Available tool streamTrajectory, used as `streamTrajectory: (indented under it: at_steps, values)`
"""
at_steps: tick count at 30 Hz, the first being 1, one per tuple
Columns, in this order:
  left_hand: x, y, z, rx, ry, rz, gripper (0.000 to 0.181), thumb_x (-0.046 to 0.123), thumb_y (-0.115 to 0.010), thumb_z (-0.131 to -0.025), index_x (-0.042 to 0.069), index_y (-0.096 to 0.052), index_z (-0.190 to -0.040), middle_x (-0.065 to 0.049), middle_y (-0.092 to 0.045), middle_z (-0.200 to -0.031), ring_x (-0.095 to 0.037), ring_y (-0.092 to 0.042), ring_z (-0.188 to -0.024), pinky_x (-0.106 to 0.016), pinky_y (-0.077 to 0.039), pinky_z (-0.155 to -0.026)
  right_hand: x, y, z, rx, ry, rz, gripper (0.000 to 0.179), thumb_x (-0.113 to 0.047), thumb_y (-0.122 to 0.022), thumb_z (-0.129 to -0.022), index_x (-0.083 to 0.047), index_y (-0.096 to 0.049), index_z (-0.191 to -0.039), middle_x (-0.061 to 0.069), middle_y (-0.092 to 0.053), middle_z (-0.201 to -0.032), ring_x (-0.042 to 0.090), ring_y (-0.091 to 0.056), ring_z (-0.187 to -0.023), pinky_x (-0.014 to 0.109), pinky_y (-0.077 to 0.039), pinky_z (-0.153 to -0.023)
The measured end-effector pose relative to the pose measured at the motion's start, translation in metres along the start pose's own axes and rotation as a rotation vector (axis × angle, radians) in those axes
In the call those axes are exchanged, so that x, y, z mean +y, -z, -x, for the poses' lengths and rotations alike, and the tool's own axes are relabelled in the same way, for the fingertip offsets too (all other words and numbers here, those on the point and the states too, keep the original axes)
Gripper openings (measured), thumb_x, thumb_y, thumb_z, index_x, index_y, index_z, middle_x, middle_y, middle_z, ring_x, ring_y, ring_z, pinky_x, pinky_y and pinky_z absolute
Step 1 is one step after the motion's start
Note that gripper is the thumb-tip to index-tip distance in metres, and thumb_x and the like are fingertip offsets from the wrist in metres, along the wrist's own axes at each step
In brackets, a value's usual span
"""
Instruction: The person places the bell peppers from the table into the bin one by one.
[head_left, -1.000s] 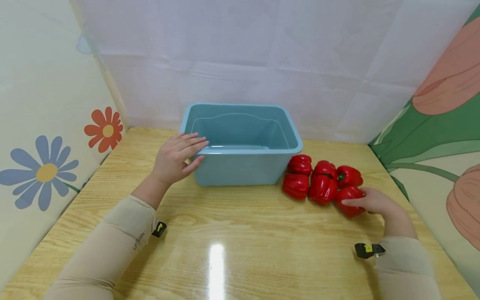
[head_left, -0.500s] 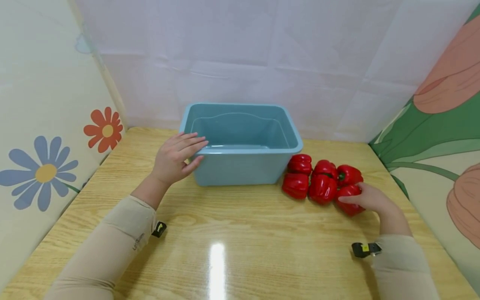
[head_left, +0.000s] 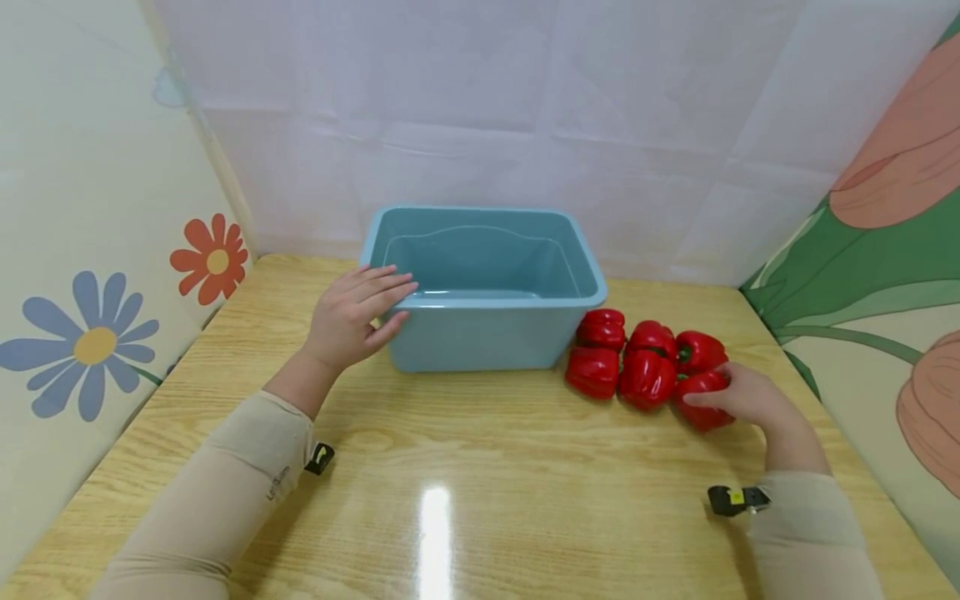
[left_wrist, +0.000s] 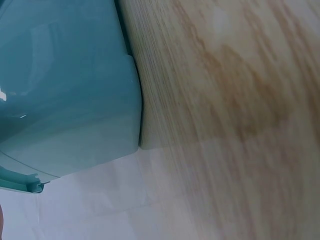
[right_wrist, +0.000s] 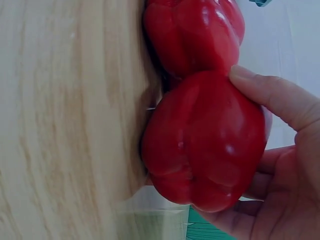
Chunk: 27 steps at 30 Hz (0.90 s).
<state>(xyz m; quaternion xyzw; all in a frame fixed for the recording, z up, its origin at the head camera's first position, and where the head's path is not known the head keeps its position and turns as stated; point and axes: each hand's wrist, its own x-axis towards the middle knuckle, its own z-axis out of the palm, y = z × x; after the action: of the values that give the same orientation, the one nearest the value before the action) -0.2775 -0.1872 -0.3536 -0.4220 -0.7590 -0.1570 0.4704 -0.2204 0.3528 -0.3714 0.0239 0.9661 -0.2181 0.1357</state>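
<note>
My left hand point(head_left: 351, 317) rests on the left front corner of a light blue plastic bin point(head_left: 480, 337), fingers straight across its rim. In the left wrist view the side of the bin point(left_wrist: 70, 90) stands on the table. With thumb and fingers around it, my right hand point(head_left: 753, 404) holds a red bell pepper point(head_left: 701, 402) at the front right of a cluster. The right wrist view shows the thumb on one side of this pepper point(right_wrist: 205, 145) and fingers on the other, partly hidden. It sits low at the tabletop, beside another pepper point(right_wrist: 195, 37).
Several more red bell peppers, among them a front one point(head_left: 647, 379) and a back one point(head_left: 701, 351), lie close together right of the bin. The wooden table point(head_left: 525, 483) meets a white cloth backdrop point(head_left: 637, 167) behind and flower-patterned walls at both sides.
My right hand has shifted slightly forward over the front right pepper, which has barely moved. The left hand and the bin stay in place.
</note>
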Motion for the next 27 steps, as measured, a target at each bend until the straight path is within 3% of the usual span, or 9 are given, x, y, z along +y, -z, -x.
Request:
streamTrajectory:
  at_steps: [21,27]
  values:
    - [0.001,0.0,0.0,0.004,0.007,0.0,0.037,0.03,-0.059,-0.083,0.008,-0.067,-0.111,-0.01,-0.066,-0.108,-0.031,-0.059,-0.104,-0.048,-0.041,-0.093,-0.003,0.02,0.006,0.04,0.03,-0.016,0.087,-0.06,-0.062,-0.074,0.01,-0.041,-0.122,0.024,-0.055,-0.108,0.032,-0.055,-0.091,0.038,-0.048,-0.068]
    - [0.001,-0.001,-0.001,0.014,0.007,0.007,0.037,0.029,-0.06,-0.082,0.008,-0.067,-0.111,-0.01,-0.066,-0.108,-0.031,-0.059,-0.105,-0.048,-0.042,-0.092,-0.007,0.024,0.007,0.087,0.035,-0.007,0.086,-0.061,-0.061,-0.074,0.008,-0.043,-0.121,0.024,-0.056,-0.109,0.032,-0.054,-0.09,0.037,-0.048,-0.066]
